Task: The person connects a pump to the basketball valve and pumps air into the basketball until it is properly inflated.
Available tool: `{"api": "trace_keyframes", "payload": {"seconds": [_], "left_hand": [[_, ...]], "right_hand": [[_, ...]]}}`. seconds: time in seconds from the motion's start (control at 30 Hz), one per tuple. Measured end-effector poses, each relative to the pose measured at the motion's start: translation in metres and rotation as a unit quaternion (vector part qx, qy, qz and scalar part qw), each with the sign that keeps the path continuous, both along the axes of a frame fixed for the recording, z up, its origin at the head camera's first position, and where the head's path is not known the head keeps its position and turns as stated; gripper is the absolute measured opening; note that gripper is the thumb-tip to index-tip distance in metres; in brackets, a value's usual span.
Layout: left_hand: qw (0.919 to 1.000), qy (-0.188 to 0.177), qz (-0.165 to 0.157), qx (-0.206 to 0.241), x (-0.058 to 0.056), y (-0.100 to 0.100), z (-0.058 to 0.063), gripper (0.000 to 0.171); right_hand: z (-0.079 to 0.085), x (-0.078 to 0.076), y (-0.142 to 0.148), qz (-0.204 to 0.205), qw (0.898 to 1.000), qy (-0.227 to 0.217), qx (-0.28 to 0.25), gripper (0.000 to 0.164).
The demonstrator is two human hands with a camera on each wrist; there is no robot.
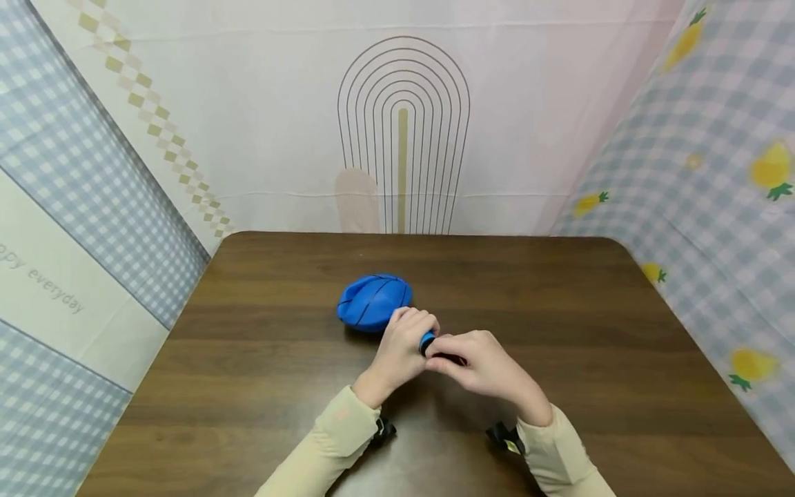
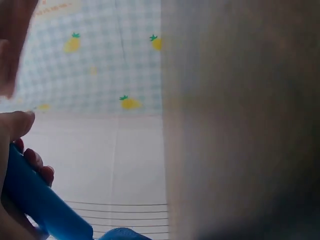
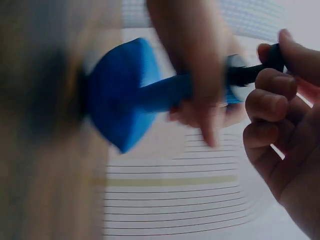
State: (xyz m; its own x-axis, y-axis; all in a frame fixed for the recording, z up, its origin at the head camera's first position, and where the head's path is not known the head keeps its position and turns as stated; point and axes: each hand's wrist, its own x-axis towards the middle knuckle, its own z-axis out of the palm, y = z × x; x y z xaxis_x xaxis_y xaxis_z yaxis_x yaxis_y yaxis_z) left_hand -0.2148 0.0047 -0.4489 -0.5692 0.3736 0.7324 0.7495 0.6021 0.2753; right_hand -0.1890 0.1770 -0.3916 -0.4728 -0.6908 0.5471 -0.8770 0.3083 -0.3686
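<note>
A blue ball with black seam lines (image 1: 375,302), partly collapsed with a dent in its side, lies on the brown table. My left hand (image 1: 402,344) grips the blue barrel of a small hand pump (image 3: 162,94). The barrel also shows in the left wrist view as a blue tube (image 2: 47,205). In the right wrist view its far end meets the ball (image 3: 117,95); whether a needle sits in the ball cannot be made out. With thumb and fingers, my right hand (image 1: 478,360) pinches the pump's black handle (image 3: 272,59), which stands out from the barrel on a black rod.
The wooden table (image 1: 261,386) ends at a pale curtain (image 1: 267,124) with arch lines behind it. Checked cloth (image 1: 702,228) hangs at the right, and more at the left. Black straps (image 1: 384,432) circle both wrists below cream sleeves (image 1: 335,435).
</note>
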Motion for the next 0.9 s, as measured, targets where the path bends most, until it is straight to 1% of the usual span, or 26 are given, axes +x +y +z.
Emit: {"api": "trace_keyframes", "payload": {"seconds": [0.1,0.23,0.33,0.4,0.47,0.53,0.67,0.73,0.77,0.87,0.9], "left_hand": [[0.9998,-0.003,-0.01,0.017,-0.002,0.001,-0.001,0.021],[0.9994,-0.012,-0.002,0.031,-0.004,-0.003,0.002,0.023],[0.9994,-0.025,-0.005,0.025,-0.005,-0.004,0.005,0.023],[0.9992,-0.033,-0.01,0.019,-0.005,-0.004,0.006,0.023],[0.999,-0.041,-0.009,0.015,-0.005,-0.004,0.006,0.023],[0.999,-0.043,-0.003,0.016,-0.003,-0.005,0.008,0.024],[0.9991,-0.032,0.01,0.028,0.001,-0.005,0.014,0.025],[0.9993,-0.025,0.011,0.026,0.004,-0.004,0.016,0.024],[0.9994,-0.023,0.01,0.023,0.005,-0.003,0.016,0.023],[0.9997,-0.025,0.004,0.004,0.008,-0.002,0.013,0.023],[0.9996,-0.027,0.003,-0.002,0.008,-0.001,0.012,0.023]], "right_hand": [[0.016,0.012,0.005,0.031,0.999,0.03,-0.005,0.017],[0.035,0.025,0.01,0.093,0.993,0.065,-0.033,0.013],[0.04,0.028,0.011,0.119,0.989,0.078,-0.048,0.012],[0.041,0.028,0.011,0.125,0.987,0.084,-0.053,0.012],[0.04,0.028,0.012,0.122,0.988,0.083,-0.054,0.012],[0.039,0.027,0.012,0.111,0.99,0.071,-0.05,0.01],[0.03,0.021,0.011,0.055,0.997,0.022,-0.043,0.009],[0.022,0.015,0.01,0.023,0.999,-0.007,-0.041,0.012],[0.018,0.011,0.009,0.012,0.999,-0.013,-0.043,0.014],[0.006,0.002,0.006,-0.007,0.999,-0.013,-0.037,0.018],[0.003,0.0,0.004,-0.012,1.0,-0.005,-0.029,0.019]]}}
